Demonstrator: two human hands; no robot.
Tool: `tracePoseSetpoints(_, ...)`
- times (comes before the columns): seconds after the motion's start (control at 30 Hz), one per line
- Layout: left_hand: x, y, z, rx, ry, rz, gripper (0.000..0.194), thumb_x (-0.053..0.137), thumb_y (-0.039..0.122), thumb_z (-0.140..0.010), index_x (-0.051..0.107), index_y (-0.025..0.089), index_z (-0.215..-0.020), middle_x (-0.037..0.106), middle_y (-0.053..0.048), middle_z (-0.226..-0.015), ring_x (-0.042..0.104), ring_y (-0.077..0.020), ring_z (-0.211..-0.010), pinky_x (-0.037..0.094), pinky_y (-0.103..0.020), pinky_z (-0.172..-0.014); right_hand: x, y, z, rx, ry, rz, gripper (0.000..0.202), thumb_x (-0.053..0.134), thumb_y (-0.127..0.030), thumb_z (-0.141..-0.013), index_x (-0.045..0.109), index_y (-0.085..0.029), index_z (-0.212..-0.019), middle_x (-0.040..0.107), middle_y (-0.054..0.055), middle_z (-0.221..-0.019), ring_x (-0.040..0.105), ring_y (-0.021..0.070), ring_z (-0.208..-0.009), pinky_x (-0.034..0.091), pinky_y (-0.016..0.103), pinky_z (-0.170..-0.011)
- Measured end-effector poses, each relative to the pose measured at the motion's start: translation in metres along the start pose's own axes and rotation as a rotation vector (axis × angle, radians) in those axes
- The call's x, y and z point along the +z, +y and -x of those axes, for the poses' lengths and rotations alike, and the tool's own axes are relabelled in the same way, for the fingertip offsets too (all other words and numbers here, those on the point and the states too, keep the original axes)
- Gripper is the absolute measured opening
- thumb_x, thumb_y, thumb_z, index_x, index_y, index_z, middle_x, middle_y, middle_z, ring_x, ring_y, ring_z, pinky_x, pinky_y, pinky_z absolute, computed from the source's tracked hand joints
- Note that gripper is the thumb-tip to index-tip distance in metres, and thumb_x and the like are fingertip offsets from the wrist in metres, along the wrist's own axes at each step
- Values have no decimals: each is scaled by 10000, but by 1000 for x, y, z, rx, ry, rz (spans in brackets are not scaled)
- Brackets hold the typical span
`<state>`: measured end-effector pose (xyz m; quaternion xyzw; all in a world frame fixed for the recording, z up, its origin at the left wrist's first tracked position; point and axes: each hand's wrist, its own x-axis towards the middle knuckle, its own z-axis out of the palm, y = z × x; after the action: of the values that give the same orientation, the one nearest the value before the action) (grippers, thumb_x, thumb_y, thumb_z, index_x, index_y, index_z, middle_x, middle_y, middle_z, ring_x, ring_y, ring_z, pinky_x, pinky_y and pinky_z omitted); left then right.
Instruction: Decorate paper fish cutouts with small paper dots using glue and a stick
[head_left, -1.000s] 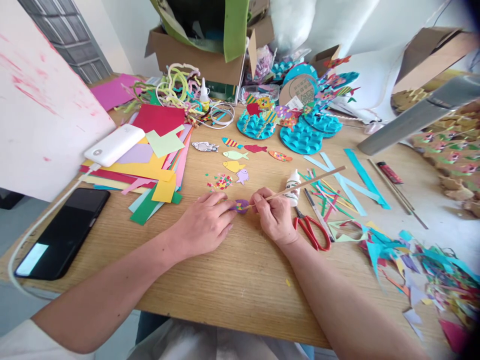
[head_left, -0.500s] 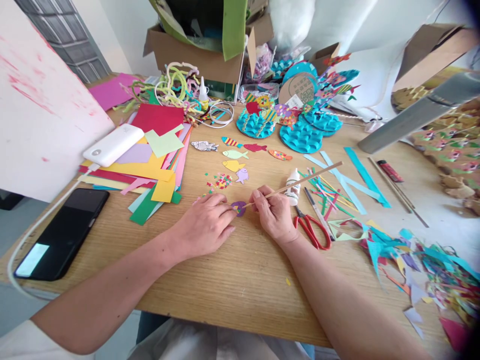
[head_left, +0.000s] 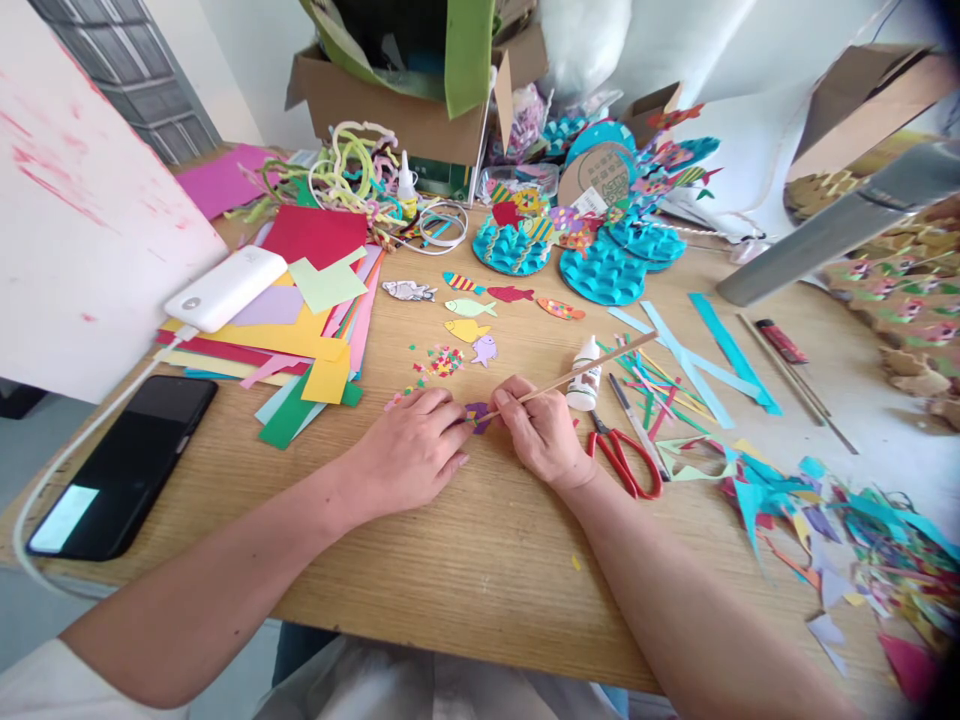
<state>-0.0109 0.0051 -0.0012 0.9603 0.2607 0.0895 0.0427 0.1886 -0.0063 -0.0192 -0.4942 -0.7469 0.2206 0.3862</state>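
Observation:
Between my hands a small purple paper piece (head_left: 477, 415) lies on the wooden table. My right hand (head_left: 541, 428) pinches a thin wooden stick (head_left: 600, 362), whose lower tip touches the purple piece while the other end slants up to the right. My left hand (head_left: 415, 446) rests at the left edge of the purple piece, fingers bent together; its fingertips are partly hidden, and what they press or hold is not clear. Just above lie tiny paper bits (head_left: 444, 362), a lilac fish (head_left: 484, 349) and a yellow fish (head_left: 466, 330).
Red-handled scissors (head_left: 628, 462) and a white glue bottle (head_left: 583, 375) stand close beside my right hand. Coloured paper sheets (head_left: 315, 240), a power bank (head_left: 225, 289) and a phone (head_left: 124, 465) are at left. Paper scraps (head_left: 847, 530) cover the right side.
My right hand and the stick have shifted slightly, with the stick's upper end lower and further left. The purple piece is now more covered. My left hand has barely moved.

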Motion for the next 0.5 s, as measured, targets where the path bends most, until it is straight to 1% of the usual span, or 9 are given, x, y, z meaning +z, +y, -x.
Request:
tracePoseSetpoints(0.23, -1, 2, 0, 0, 18, -14, 293, 533, 281, -936, 638, 137, -1168, 640, -90, -1148, 506, -268, -1107, 438, -422, -966, -1, -3, -2, -5, -30, 44, 349, 365, -223, -944, 351, -230, -595, 489, 4, -617, 459, 121, -534, 340, 263, -552)
tracePoseSetpoints(0.4, 0, 2, 1, -5, 32, -12, 288, 539, 275, -930, 636, 125, -1157, 626, -98, -1203, 484, -273, -1137, 438, -434, -971, -1, -4, -2, -1, -37, 73, 332, 366, -248, -945, 352, -237, -614, 491, 5, -616, 459, 129, -537, 340, 270, -555)
tracePoseSetpoints(0.5, 0, 2, 1, 2, 35, -5, 288, 543, 260, -927, 630, 122, -1163, 625, -100, -1225, 479, -272, -1146, 437, -442, -975, 0, -4, -1, 13, -50, 97, 341, 357, -265, -955, 358, -236, -615, 522, 16, -626, 467, 131, -537, 346, 275, -553)
